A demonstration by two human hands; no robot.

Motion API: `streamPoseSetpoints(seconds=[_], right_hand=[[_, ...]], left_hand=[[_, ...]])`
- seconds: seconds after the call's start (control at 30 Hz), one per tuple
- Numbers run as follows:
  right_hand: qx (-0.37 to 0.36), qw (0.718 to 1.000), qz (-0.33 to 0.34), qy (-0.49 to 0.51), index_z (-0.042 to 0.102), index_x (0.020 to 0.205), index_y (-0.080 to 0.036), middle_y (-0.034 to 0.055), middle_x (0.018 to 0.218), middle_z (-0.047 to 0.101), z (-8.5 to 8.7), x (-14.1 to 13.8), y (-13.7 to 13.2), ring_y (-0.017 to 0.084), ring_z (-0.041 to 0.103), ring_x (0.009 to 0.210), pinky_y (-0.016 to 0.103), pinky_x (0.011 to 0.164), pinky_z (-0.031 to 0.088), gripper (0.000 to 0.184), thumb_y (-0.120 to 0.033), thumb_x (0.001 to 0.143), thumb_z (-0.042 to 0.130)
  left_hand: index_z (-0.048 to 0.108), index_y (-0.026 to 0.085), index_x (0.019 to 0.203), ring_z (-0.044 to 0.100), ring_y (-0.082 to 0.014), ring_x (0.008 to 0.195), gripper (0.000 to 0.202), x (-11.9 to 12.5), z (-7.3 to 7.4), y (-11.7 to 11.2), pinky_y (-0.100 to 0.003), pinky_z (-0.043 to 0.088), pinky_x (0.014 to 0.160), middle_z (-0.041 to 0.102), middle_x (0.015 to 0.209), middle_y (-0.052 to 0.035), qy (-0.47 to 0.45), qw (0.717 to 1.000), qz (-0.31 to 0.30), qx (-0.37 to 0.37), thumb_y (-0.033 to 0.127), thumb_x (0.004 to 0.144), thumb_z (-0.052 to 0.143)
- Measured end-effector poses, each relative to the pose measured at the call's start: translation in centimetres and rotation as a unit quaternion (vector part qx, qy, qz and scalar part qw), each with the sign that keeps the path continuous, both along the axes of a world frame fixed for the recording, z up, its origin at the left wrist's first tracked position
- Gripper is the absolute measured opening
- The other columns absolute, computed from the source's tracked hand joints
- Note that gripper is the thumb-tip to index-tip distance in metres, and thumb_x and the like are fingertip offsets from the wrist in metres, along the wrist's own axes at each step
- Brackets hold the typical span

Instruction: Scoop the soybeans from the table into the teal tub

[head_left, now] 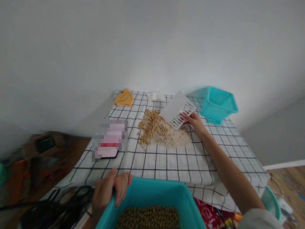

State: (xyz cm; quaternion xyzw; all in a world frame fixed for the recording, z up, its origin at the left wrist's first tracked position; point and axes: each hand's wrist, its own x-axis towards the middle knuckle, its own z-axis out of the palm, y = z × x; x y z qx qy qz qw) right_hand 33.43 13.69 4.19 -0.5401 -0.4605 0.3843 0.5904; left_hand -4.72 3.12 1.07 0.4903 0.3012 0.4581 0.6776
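My right hand (195,122) is stretched out over the checked tablecloth (166,162) and closed on the near edge of a white slotted tray (178,110), which lies tilted beside a heap of yellow beans and pale rice grains (160,131). My left hand (111,188) is wrapped round the left rim of a teal basin (152,192) at the bottom of the view. Greenish beans (149,218) fill that basin.
A second teal basin (217,103) stands at the far right of the table. A yellow cloth (124,98) and a white folded cloth (155,96) lie at the back. A phone (110,140) rests left of the heap. Dark clutter and cables (47,203) sit at lower left.
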Motion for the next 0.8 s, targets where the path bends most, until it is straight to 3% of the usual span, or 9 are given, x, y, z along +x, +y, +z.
streamPoseSetpoints(seconds=[0.1,0.33,0.6,0.8], right_hand=[[0.000,1.000,-0.009,0.009,0.075,0.088,-0.019,0.0064,0.088,0.079,0.2,0.0,-0.2,0.023,0.074,0.075,0.029,0.057,0.058,0.042,-0.051,0.063,0.087],[0.003,1.000,-0.002,0.017,0.076,0.088,-0.020,0.0050,0.090,0.079,1.0,-0.3,-0.8,0.022,0.073,0.074,0.032,0.063,0.060,0.037,-0.048,0.065,0.087],[0.010,0.999,0.028,-0.023,0.076,0.085,-0.024,0.0040,0.085,0.078,2.0,-1.6,-1.9,0.024,0.073,0.075,0.037,0.069,0.061,0.031,-0.049,0.070,0.084],[0.038,0.999,-0.018,-0.001,0.076,0.084,-0.024,0.0034,0.088,0.078,2.4,-1.4,-2.0,0.022,0.072,0.076,0.035,0.069,0.060,0.024,-0.043,0.071,0.083]], left_hand=[[0.064,0.025,0.040,0.042,-0.0163,0.041,0.081,0.3,0.6,-0.6,-0.038,0.038,0.071,0.051,0.034,-0.0002,-0.030,0.998,0.023,-0.043,0.033,0.110,0.026],[0.066,0.026,0.041,0.038,-0.0172,0.041,0.080,0.5,1.0,-1.2,-0.040,0.036,0.072,0.051,0.035,-0.0002,-0.027,0.998,0.027,-0.050,0.037,0.110,0.028],[0.063,0.024,0.040,0.043,-0.0167,0.040,0.080,0.2,0.3,-1.1,-0.040,0.038,0.069,0.051,0.034,-0.0011,-0.023,1.000,0.015,-0.009,0.036,0.110,0.026],[0.050,0.023,0.036,0.037,-0.0163,0.035,0.076,0.6,-0.8,-2.4,-0.042,0.038,0.064,0.046,0.031,-0.0002,-0.003,0.999,0.047,0.016,0.035,0.107,0.028]])
